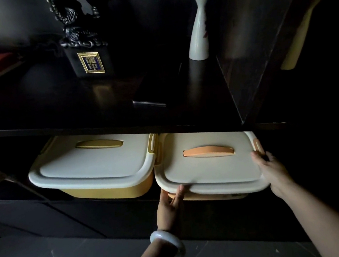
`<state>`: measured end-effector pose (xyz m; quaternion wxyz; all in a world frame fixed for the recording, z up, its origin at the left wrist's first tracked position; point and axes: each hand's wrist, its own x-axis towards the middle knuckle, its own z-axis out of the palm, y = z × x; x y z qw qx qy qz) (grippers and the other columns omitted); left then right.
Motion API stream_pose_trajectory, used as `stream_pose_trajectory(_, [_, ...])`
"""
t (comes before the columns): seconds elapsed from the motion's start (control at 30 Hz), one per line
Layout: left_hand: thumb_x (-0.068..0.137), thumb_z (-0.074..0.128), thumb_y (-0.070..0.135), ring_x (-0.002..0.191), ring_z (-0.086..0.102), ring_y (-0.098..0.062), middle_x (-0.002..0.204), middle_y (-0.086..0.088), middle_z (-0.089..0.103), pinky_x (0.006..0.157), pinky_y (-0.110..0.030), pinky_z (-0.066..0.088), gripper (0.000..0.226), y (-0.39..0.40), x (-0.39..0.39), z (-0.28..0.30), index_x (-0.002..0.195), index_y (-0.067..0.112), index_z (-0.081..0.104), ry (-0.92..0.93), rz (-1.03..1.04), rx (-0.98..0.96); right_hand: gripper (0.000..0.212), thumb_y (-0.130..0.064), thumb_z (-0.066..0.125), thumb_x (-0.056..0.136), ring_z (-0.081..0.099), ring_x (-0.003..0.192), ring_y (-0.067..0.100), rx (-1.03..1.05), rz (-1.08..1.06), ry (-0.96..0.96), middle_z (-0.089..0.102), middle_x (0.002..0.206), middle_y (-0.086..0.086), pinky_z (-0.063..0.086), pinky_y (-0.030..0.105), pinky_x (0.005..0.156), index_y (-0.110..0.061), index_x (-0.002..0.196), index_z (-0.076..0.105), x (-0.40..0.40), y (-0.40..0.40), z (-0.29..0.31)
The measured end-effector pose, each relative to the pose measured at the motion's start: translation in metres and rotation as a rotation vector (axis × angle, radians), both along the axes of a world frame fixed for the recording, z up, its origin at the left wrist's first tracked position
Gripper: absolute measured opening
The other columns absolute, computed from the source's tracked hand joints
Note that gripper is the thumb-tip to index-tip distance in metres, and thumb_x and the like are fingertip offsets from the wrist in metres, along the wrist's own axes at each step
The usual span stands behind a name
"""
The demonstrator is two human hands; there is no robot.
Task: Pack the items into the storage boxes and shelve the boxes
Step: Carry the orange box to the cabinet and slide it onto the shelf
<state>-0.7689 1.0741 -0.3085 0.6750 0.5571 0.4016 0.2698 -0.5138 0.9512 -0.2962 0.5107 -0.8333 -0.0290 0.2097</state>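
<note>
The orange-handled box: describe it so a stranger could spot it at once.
Find the dark shelf bearing a white vase; two cream-lidded boxes sit side by side beneath it. The orange-handled box is the right one, touched by both hands. Its neighbour, the yellow-handled box, has yellow trim.

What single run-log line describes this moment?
stage: shelving | left hand: front-left corner of orange box | right hand: its right edge | yellow box: shelved beside

Two lidded boxes side by side under the shelf board, left box point(91, 166), right box point(210, 164)
</note>
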Motion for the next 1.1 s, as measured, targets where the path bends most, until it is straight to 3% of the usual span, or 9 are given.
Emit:
stream_pose_trajectory(0.13, [0.086, 0.068, 0.016, 0.107, 0.059, 0.008, 0.128, 0.002, 0.061, 0.082, -0.008, 0.046, 0.063, 0.0, 0.005, -0.001, 0.142, 0.015, 0.039, -0.021, -0.019, 0.001, 0.066, -0.049, 0.056, 0.09, 0.05, 0.123, 0.032, -0.012, -0.026, -0.006, 0.049, 0.139, 0.013, 0.041, 0.046, 0.103, -0.018, 0.145, 0.037, -0.002, -0.001, -0.006])
stream_pose_trajectory(0.3, [0.087, 0.068, 0.013, 0.093, 0.058, 0.018, 0.112, 0.014, 0.062, 0.075, -0.004, 0.044, 0.059, 0.007, 0.012, -0.001, 0.139, 0.014, 0.041, 0.006, 0.013, 0.013, 0.059, -0.048, 0.056, 0.091, 0.054, 0.116, 0.033, -0.001, -0.06, -0.035, 0.054, 0.132, 0.016, 0.046, 0.043, 0.095, -0.013, 0.137, 0.046, -0.001, 0.006, -0.004])
stream_pose_trajectory(0.37, [0.086, 0.07, 0.019, 0.102, 0.058, 0.013, 0.113, 0.018, 0.062, 0.083, -0.008, 0.044, 0.059, 0.008, 0.015, -0.002, 0.138, 0.019, 0.042, 0.014, 0.02, -0.001, 0.055, -0.046, 0.056, 0.091, 0.056, 0.113, 0.032, 0.012, -0.065, -0.04, 0.056, 0.128, 0.016, 0.047, 0.039, 0.088, -0.012, 0.134, 0.049, -0.001, 0.008, -0.003])
stream_pose_trajectory(0.5, [0.081, 0.074, 0.028, 0.113, 0.059, -0.005, 0.12, 0.009, 0.065, 0.099, -0.028, 0.046, 0.061, 0.01, 0.014, -0.003, 0.136, 0.019, 0.047, 0.013, 0.034, -0.02, 0.044, -0.042, 0.056, 0.093, 0.057, 0.099, 0.026, 0.055, -0.058, -0.063, 0.061, 0.116, 0.013, 0.045, 0.034, 0.08, -0.013, 0.126, 0.055, -0.003, 0.008, -0.001])
stream_pose_trajectory(0.7, [0.073, 0.08, 0.041, 0.109, 0.063, -0.014, 0.115, 0.005, 0.068, 0.101, -0.04, 0.047, 0.066, 0.01, 0.012, 0.0, 0.13, 0.023, 0.053, 0.051, 0.044, -0.114, 0.044, -0.041, 0.06, 0.091, 0.059, 0.108, 0.031, 0.103, -0.023, -0.024, 0.062, 0.117, 0.012, 0.047, 0.048, 0.097, -0.015, 0.126, 0.055, -0.003, 0.004, 0.0])
stream_pose_trajectory(0.83, [0.067, 0.08, 0.045, 0.113, 0.06, -0.022, 0.119, -0.003, 0.066, 0.102, -0.044, 0.045, 0.077, 0.009, 0.015, 0.006, 0.133, 0.018, 0.051, 0.095, 0.062, -0.136, 0.046, -0.036, 0.061, 0.091, 0.058, 0.111, 0.031, 0.098, 0.031, -0.042, 0.062, 0.119, 0.013, 0.045, 0.047, 0.1, -0.01, 0.128, 0.054, 0.002, 0.001, 0.001])
stream_pose_trajectory(0.97, [0.085, 0.072, 0.021, 0.111, 0.06, -0.037, 0.117, -0.019, 0.063, 0.096, -0.051, 0.049, 0.052, 0.008, 0.022, 0.014, 0.128, 0.003, 0.049, 0.103, 0.103, -0.249, 0.052, -0.036, 0.06, 0.091, 0.057, 0.113, 0.032, 0.079, 0.06, -0.04, 0.06, 0.124, 0.015, 0.044, 0.048, 0.102, -0.008, 0.133, 0.05, 0.006, 0.001, 0.001])
stream_pose_trajectory(1.1, [0.085, 0.068, 0.002, 0.08, 0.067, -0.031, 0.104, -0.02, 0.063, 0.067, -0.038, 0.06, 0.038, 0.006, 0.026, 0.025, 0.118, -0.002, 0.05, -0.068, 0.165, -0.452, 0.054, -0.036, 0.061, 0.091, 0.056, 0.115, 0.032, 0.082, 0.061, -0.019, 0.059, 0.125, 0.016, 0.043, 0.048, 0.102, -0.008, 0.136, 0.048, 0.008, 0.002, 0.0])
